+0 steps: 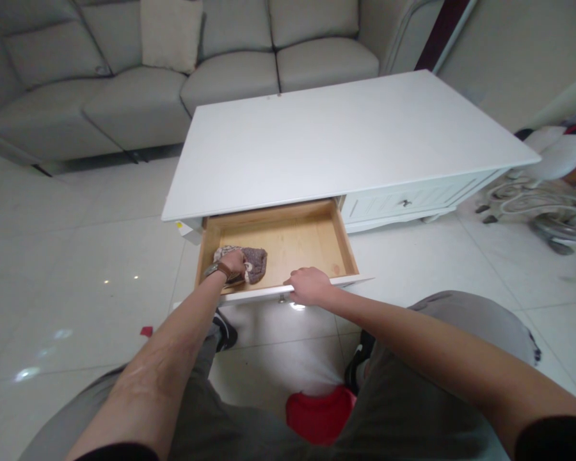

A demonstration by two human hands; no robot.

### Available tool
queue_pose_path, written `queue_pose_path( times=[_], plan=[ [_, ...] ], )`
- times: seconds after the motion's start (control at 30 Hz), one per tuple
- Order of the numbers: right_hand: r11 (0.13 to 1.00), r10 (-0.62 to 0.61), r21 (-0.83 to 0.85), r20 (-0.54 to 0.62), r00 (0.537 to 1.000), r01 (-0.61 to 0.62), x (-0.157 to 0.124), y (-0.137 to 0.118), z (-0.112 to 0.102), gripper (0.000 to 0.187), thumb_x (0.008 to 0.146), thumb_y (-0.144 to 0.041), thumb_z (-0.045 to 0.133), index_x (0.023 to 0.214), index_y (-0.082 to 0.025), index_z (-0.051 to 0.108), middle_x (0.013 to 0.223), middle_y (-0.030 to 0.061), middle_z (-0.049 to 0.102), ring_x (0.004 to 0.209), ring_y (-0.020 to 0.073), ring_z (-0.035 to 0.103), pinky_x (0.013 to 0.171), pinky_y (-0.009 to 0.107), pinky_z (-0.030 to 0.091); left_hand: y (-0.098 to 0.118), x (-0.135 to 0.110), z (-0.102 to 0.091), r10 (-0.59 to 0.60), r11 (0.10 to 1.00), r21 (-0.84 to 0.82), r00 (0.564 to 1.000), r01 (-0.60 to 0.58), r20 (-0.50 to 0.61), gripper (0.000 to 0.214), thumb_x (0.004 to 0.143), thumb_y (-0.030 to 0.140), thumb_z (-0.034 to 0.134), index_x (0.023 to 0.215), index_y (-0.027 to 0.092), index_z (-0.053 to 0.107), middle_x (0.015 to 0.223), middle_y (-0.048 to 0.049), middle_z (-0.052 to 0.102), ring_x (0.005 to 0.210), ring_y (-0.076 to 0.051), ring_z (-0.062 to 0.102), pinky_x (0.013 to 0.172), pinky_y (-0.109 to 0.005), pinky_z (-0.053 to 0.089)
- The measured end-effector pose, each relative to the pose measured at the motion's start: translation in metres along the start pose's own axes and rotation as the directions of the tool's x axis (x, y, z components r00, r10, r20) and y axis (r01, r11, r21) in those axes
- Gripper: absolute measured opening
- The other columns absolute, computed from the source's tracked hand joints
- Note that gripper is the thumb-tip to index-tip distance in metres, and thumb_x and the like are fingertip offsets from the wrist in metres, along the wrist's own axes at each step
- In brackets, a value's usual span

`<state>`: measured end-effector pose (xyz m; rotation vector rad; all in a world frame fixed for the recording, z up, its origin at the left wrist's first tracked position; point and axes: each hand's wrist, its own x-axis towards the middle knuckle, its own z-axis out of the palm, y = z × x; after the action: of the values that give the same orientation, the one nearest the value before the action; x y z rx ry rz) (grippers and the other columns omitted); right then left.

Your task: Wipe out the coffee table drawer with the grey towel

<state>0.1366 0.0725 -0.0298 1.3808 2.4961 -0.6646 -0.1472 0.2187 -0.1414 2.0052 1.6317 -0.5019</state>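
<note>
A wooden drawer (302, 246) stands pulled out from the white coffee table (336, 147). Inside it, at the left end, lies a grey-brown knitted cloth (256, 262) with a pale edge. My left hand (233, 261), a watch on its wrist, reaches into the drawer with its fingers closed on this cloth. My right hand (310, 285) grips the drawer's white front panel from above, near the small knob, with its fingers curled over the top edge.
A second drawer with a knob (404, 203) is shut at the right. Behind the table runs a grey sofa (230, 80) with a pale cushion (170, 35). A red stool (319, 413) is below me, and ornate metalwork (552, 202) stands at the right.
</note>
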Motion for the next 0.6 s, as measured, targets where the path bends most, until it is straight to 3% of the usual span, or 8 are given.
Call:
queue_pose_path(
  times=[0.23,0.6],
  plan=[
    [1.000,-0.004,-0.001,0.002,1.000,0.004,-0.002,0.000,-0.003,0.036,0.088,-0.032,0.053,0.112,-0.021,0.078,0.108,0.0134,0.076,0.101,0.0278,0.070,0.079,0.034,0.050,0.008,0.004,-0.002,-0.003,0.998,0.064,0.999,0.000,0.041,0.037,0.049,0.022,0.080,0.086,0.021,0.080,0.088,-0.0021,0.078,0.081,-0.019,0.069,0.068,-0.022,0.046],
    [1.000,0.003,-0.011,0.020,1.000,-0.003,-0.001,-0.001,-0.001,0.034,0.089,-0.031,0.053,0.111,-0.021,0.077,0.110,0.0134,0.075,0.103,0.0273,0.070,0.082,0.034,0.050,0.021,0.007,-0.005,0.023,0.998,0.060,0.998,-0.026,0.054,0.039,0.048,0.024,0.080,0.087,0.021,0.081,0.088,-0.0014,0.079,0.079,-0.019,0.069,0.068,-0.022,0.047]
  ],
)
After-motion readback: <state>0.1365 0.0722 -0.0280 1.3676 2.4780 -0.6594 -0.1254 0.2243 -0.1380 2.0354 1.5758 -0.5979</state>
